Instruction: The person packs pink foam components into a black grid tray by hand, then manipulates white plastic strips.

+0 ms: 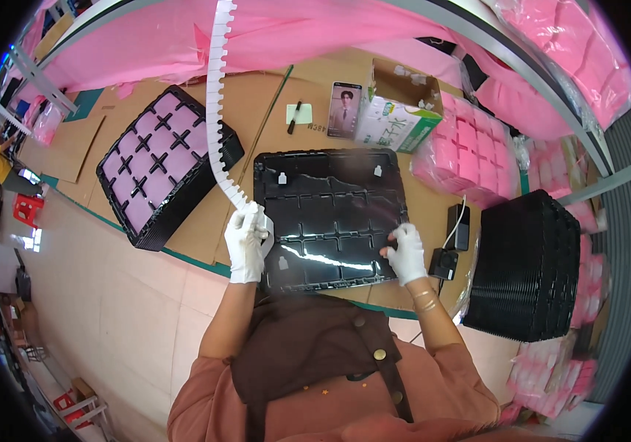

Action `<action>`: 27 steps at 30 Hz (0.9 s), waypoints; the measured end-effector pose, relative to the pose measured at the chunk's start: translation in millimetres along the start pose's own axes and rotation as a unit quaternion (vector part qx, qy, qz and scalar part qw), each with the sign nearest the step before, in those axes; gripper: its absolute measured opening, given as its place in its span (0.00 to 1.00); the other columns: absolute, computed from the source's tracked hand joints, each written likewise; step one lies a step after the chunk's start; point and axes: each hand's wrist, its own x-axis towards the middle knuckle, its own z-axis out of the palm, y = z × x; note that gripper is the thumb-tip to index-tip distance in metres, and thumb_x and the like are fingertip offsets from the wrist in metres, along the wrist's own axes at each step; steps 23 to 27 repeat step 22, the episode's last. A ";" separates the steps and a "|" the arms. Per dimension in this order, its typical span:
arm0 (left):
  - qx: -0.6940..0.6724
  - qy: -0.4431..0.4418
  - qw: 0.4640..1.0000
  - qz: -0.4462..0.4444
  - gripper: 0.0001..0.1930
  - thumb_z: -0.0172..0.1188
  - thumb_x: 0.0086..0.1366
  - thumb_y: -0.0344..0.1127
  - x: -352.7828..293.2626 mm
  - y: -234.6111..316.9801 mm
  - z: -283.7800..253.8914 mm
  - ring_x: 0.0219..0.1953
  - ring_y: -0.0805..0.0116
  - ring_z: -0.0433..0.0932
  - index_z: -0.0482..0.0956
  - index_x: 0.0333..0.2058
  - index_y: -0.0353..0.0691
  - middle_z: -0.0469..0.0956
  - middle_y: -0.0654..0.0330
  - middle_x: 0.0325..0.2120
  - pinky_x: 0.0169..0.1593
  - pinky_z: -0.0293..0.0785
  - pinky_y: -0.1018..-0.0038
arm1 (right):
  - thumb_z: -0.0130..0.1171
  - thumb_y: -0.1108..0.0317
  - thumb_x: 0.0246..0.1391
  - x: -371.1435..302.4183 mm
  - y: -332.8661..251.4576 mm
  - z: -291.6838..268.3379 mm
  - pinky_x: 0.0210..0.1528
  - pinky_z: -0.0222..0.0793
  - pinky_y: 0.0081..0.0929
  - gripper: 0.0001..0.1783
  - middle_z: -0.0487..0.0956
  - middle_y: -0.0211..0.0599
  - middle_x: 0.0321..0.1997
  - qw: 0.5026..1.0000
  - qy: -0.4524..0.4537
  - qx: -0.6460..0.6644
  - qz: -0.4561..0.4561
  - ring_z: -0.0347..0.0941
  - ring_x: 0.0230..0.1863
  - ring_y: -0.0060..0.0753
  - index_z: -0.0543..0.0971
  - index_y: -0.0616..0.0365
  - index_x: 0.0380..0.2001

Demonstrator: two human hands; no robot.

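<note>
A glossy black plastic tray (341,214) with cross-shaped ridges lies in front of me. White tag-shaped stickers show on it: one sticker (282,179) at its far left, another sticker (378,172) at its far right and a third sticker (283,262) at its near left. My left hand (247,243), in a white glove, is closed on a long strip of white labels (216,96) at the tray's left edge. The strip curves up and away from it. At the tray's right edge is my gloved right hand (407,254), its bare fingertips curled together; what they hold is hidden.
At left stands a stack of black trays (164,158) with pink pieces in the top one. More black trays (525,269) are stacked at right, near pink bagged packs (470,151). Beyond lie a phone (345,110), a pen (295,116) and an open carton (402,107).
</note>
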 end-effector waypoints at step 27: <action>-0.039 0.007 0.999 0.020 0.08 0.59 0.64 0.38 -10.3 5.1 -20.0 0.24 0.82 0.68 0.75 0.32 0.41 0.73 0.66 0.26 0.26 0.62 0.84 | 0.61 0.84 0.33 0.0 7.9 -12.2 0.48 0.69 0.37 0.13 0.73 0.45 0.43 0.985 -0.171 -0.019 -0.004 0.70 0.46 0.48 0.76 0.60 0.27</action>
